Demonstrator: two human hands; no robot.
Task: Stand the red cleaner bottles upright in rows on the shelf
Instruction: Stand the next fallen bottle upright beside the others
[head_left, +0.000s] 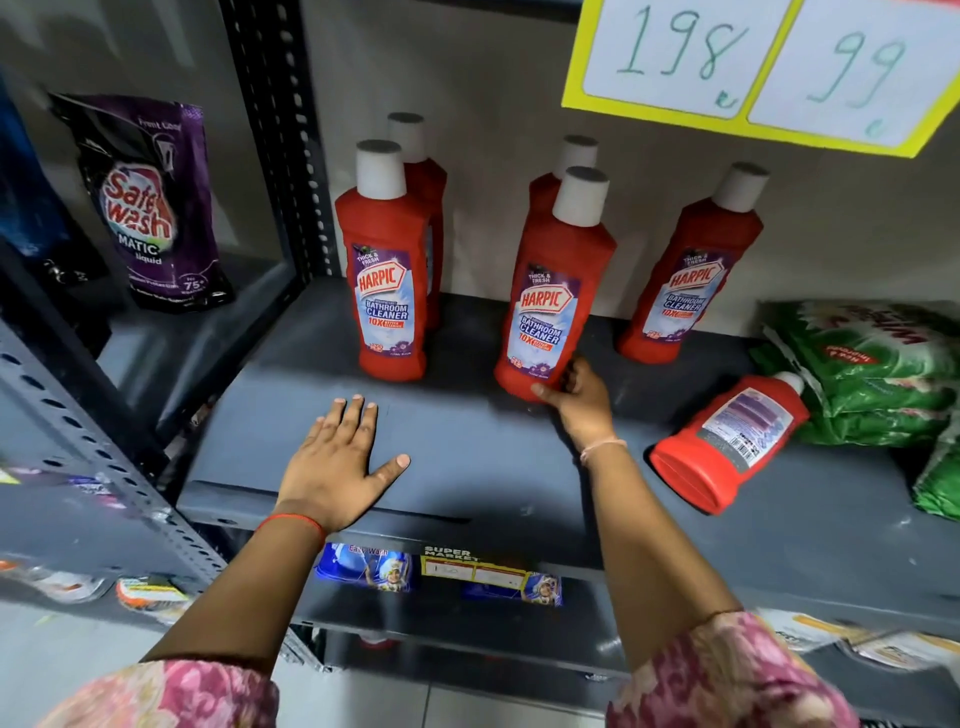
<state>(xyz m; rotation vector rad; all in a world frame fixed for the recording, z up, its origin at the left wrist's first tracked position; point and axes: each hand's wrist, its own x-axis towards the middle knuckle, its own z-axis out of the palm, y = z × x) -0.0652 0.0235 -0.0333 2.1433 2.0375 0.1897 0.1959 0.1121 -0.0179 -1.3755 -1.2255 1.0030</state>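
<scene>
Right hand (579, 400) grips the base of a tilted red bottle (553, 291) mid-shelf (467, 457); left hand (337, 457) rests flat, empty. Best settled squarely, label forward, level with its neighbour (387, 275).

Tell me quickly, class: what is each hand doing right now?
Left hand: open, flat on the shelf, holding nothing.
Right hand: closed around the base of the front middle red bottle.
</scene>
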